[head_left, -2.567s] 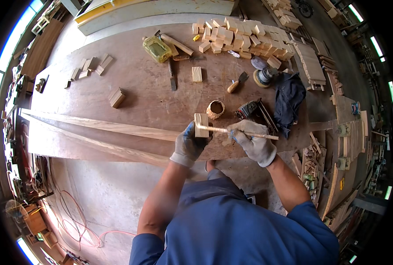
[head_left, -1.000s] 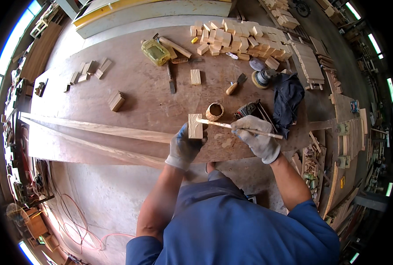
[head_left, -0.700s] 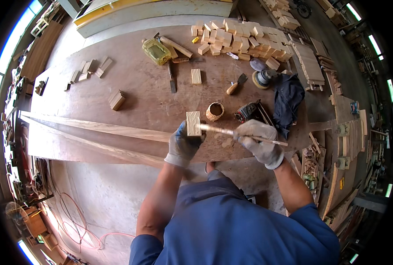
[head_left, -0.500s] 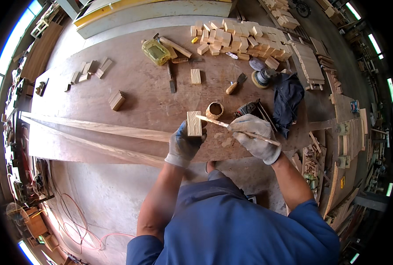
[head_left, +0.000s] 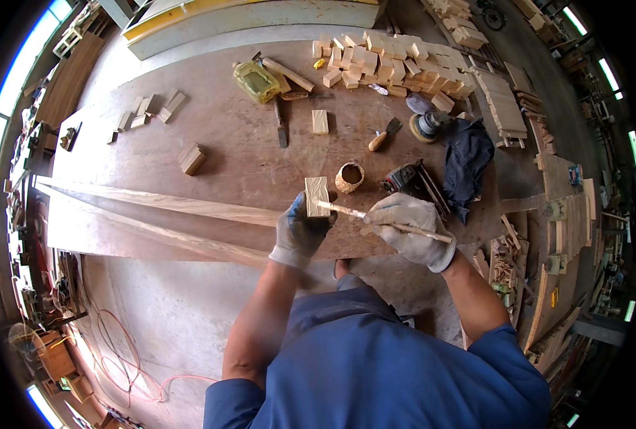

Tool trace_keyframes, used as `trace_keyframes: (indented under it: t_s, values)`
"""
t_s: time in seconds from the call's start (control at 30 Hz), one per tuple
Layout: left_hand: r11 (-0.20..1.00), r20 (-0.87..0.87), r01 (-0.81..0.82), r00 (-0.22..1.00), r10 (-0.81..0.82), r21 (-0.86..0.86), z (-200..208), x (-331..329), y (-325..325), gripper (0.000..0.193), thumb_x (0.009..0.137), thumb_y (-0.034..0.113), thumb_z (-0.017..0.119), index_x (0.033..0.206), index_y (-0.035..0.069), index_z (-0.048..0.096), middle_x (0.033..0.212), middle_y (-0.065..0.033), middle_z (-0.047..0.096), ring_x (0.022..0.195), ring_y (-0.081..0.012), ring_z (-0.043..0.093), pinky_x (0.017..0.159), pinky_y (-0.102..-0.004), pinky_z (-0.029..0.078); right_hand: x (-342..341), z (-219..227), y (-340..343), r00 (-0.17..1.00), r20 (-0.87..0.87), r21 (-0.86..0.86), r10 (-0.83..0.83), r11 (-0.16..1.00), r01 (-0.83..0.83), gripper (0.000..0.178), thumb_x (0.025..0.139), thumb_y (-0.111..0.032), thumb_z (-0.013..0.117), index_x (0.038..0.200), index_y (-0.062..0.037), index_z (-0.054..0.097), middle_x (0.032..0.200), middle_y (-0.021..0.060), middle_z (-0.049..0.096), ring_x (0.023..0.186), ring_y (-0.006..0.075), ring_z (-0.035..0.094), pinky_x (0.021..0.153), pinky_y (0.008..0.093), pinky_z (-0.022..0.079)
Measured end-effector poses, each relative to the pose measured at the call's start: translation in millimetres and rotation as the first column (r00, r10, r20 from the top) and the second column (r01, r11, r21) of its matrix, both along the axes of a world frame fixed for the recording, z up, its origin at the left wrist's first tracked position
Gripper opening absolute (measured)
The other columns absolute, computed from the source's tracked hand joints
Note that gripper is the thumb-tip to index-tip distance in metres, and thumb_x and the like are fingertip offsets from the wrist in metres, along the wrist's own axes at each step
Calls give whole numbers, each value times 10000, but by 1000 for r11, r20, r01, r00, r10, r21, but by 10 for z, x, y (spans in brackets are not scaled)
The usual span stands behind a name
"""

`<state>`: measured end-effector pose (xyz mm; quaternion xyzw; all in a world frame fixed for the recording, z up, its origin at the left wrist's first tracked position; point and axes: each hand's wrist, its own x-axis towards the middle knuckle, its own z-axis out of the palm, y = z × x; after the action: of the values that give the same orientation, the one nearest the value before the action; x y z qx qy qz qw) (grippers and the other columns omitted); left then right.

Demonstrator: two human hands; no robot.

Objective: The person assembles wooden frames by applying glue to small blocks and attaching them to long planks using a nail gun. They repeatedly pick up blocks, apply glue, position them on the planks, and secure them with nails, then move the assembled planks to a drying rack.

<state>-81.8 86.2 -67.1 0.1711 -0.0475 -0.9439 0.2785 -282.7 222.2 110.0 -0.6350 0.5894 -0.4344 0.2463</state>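
Note:
In my gloved left hand (head_left: 296, 234), closed round its lower part, a small pale wooden block (head_left: 317, 194) stands with its grained, wet-looking face toward me. My gloved right hand (head_left: 412, 227) grips a thin wooden-handled brush (head_left: 342, 209) whose tip meets the block's lower right edge. Just beyond the hands sits a small round glue pot (head_left: 349, 176) with a crusted rim and dark inside. Another pale block (head_left: 320, 121) lies alone farther up the table.
Blocks are piled (head_left: 396, 64) at the table's far right. A chisel (head_left: 281, 125), scraper (head_left: 385, 134), yellowish plastic jug (head_left: 256, 81), sander (head_left: 426, 126), red-and-black power tool (head_left: 401, 177) and dark cloth (head_left: 468, 161) lie around. Long wooden strips (head_left: 168, 205) cross the left side.
The brush tip has slid down the block's face to its lower right edge. Both hands keep their hold, and the view has shifted slightly.

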Motion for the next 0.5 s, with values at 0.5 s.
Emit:
trace_keyframes:
  t_s: [0.5]
  values:
    - [1000,7,4,1000,-5,26,36,23,-29,414,1087,281,581,1402,12,599,1292,-215,693,1115,-327,693,954,-457,592,-31,78,87,995,70,32,75,996,-77,150,869,1,704,1000,-5,776,997,149,757,879,265,760,759,370,629]
